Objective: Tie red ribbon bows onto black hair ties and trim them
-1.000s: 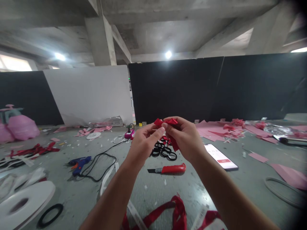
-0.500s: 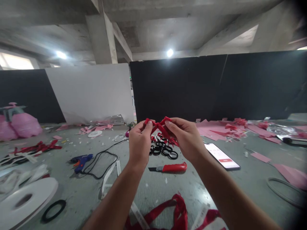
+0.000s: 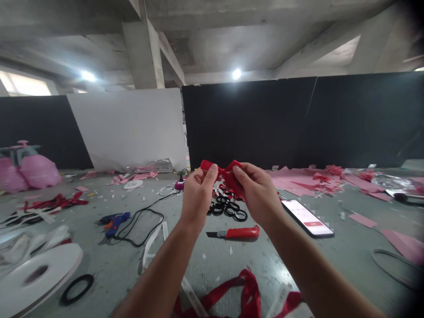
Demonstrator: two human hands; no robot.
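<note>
A red ribbon bow (image 3: 228,175) is held up between my two hands above the table. My left hand (image 3: 199,190) pinches its left loop between thumb and fingers. The right loop is closed in the thumb and fingers of my right hand (image 3: 258,187), with a tail of ribbon hanging by the palm. Behind and below the hands lie several black rings (image 3: 228,207), partly covered by my left hand, with red pieces beyond them. Nearer to me, a red utility knife (image 3: 233,233) rests on the table, blade pointing left.
Left are a blue glue gun (image 3: 115,222) with a black cord, a white spool (image 3: 56,269) and a black ring (image 3: 77,289). A phone (image 3: 308,218) lies right of my hands. Red ribbon (image 3: 248,291) lies in front; pink sheets (image 3: 291,180) are scattered at the back right.
The bow's loops look fuller and wider, and my fingers have shifted on them. The whole view has moved slightly; things on the table stay in place.
</note>
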